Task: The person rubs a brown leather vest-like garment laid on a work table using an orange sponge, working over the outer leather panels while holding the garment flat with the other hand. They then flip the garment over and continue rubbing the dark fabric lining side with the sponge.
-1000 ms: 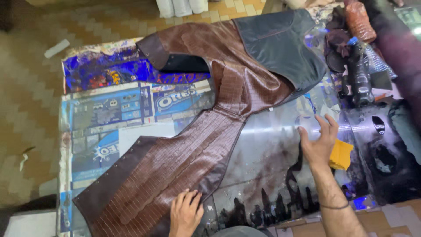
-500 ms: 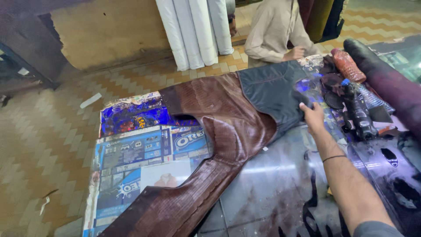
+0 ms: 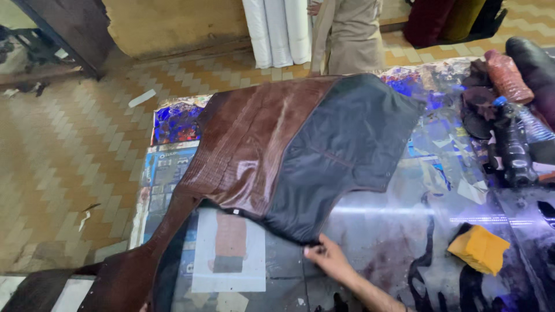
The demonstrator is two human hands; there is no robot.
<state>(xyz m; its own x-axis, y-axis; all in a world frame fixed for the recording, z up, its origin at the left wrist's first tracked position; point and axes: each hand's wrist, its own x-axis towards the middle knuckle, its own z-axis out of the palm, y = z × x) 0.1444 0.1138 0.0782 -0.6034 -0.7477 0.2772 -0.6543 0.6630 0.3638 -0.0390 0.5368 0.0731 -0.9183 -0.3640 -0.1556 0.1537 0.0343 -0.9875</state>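
Brown croc-embossed leather piece [image 3: 243, 144] with its black lining panel [image 3: 341, 150] lies spread flat on the glass-topped desk [image 3: 404, 242], probably so it stays smooth. Right hand [image 3: 325, 257] pinches the lining's near edge (left hand isn't in view). Yellow sponge [image 3: 478, 248] sits right of the leather.

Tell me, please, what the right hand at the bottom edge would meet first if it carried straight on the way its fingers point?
The right hand points up and to the left, fingertips at the lower hem of the dark grey fabric panel. It would probably meet that panel first, then the brown leather beyond.
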